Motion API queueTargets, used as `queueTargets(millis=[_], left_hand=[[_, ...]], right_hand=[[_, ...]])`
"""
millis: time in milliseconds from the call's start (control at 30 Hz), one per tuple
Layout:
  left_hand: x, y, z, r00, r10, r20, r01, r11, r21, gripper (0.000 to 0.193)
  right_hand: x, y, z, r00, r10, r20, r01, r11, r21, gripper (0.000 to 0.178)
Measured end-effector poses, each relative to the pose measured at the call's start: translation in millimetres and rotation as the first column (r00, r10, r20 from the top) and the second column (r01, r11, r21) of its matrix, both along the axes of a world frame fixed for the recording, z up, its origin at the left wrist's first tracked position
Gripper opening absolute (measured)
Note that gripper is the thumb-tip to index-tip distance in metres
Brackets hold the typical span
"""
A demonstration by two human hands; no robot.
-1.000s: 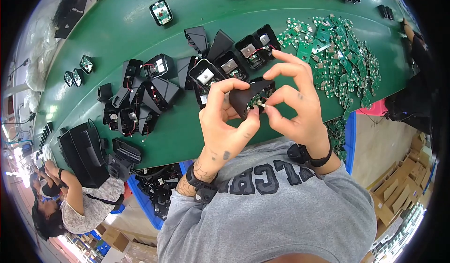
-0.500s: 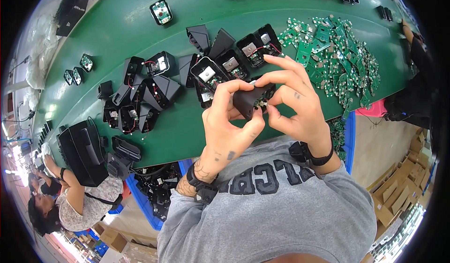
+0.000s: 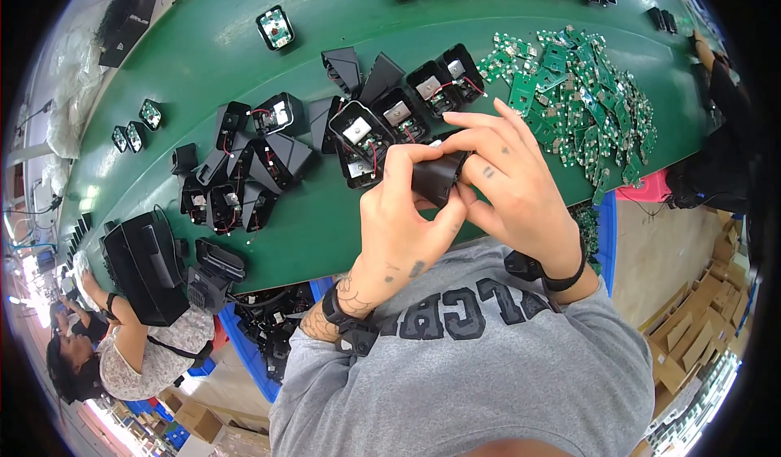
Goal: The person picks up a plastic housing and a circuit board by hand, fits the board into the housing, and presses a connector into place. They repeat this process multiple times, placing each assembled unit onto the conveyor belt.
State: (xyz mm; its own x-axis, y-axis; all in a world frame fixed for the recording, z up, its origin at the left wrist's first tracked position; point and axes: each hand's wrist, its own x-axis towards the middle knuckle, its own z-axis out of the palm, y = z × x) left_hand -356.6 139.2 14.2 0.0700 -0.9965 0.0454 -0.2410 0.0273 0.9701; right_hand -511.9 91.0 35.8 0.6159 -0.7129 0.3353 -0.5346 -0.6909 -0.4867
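Note:
Between my two hands, over the near edge of the green table, is a black plastic housing (image 3: 435, 178). My left hand (image 3: 407, 213) is closed on its left side, thumb below and forefinger on top. On the right end, my right hand (image 3: 508, 180) curls round the housing, and its fingers hide the opening there. Whether the right fingertips pinch a small part inside cannot be seen. Just beyond my hands lie several open black housings (image 3: 355, 129) with silver metal blocks and red wires inside. To their right spreads a heap of green circuit boards (image 3: 582, 99).
More black housings (image 3: 281, 160) are piled at the left. A single housing with a board (image 3: 276, 28) stands farther back. Blue bins (image 3: 252, 351) sit below the table edge. A large black case (image 3: 142, 266) lies near a co-worker (image 3: 142, 359) at the left.
The housing has turned in my hands, so the board parts at its right end no longer show. My right hand has rolled over that end, and its fingers have closed in.

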Motion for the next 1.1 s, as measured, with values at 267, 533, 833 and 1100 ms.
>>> queueTargets(millis=[267,533,833,1100], left_hand=[[2,-2,2,0.995,-0.051,-0.085,0.055,0.997,0.049,0.037],[7,4,-8,0.996,-0.085,-0.008,0.085,0.996,-0.021,0.041],[5,-5,0,0.978,-0.201,-0.058,0.2,0.979,-0.029,0.036],[-1,7,6,0.975,-0.215,-0.064,0.211,0.976,-0.056,0.035]], right_hand=[[-20,-14,-9,0.97,0.019,0.241,-0.128,0.885,0.447,0.014],[-18,-14,-17,0.919,-0.088,0.385,-0.132,0.851,0.508,0.024],[-26,-12,3,0.928,-0.023,0.371,-0.142,0.901,0.41,0.021],[-33,0,0,0.873,0.034,0.487,-0.235,0.903,0.359,0.022]])
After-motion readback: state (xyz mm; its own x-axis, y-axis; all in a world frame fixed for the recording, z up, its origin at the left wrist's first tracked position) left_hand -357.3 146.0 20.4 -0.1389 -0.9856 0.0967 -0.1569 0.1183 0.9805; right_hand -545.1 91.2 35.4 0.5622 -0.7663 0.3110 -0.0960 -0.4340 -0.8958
